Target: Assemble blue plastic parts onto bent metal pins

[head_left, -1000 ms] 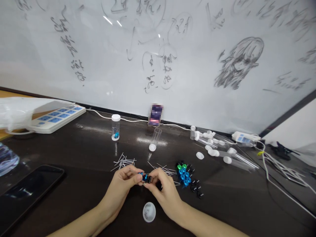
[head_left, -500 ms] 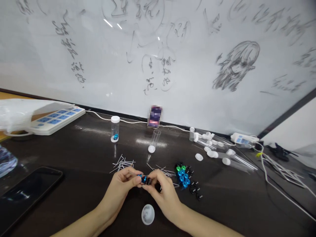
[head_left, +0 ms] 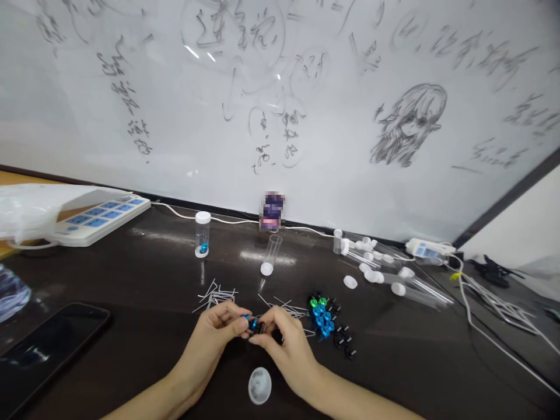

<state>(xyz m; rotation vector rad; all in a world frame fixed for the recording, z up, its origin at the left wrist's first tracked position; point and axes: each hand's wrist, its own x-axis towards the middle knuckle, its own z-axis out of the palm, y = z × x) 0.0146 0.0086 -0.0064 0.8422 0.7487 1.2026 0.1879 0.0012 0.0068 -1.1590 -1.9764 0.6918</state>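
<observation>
My left hand [head_left: 212,341] pinches a small blue metal ring-like piece [head_left: 254,324], and a thin rod shows between its fingers. Against that piece, the fingertips of my right hand [head_left: 291,344] are closed on a small black knob-like screw [head_left: 259,328]. The two pieces meet between my hands; whether they are joined I cannot tell. Below my hands lies a small translucent round cup [head_left: 259,385] with something greyish in it. Bent hex keys [head_left: 219,293] lie beyond my left hand, and more hex keys [head_left: 286,307] lie partly behind my right.
Blue and green rings [head_left: 321,315] and black screws [head_left: 345,338] are clustered right of my hands. A capped clear tube [head_left: 202,234] holding a blue piece and an open tube [head_left: 272,254] stand behind. A phone [head_left: 56,356], power strip [head_left: 102,220], tubes and caps [head_left: 371,274] surround them.
The view has tilted slightly, so everything sits a little lower. My fingers have shifted slightly around the blue piece and black screw, both still held.
</observation>
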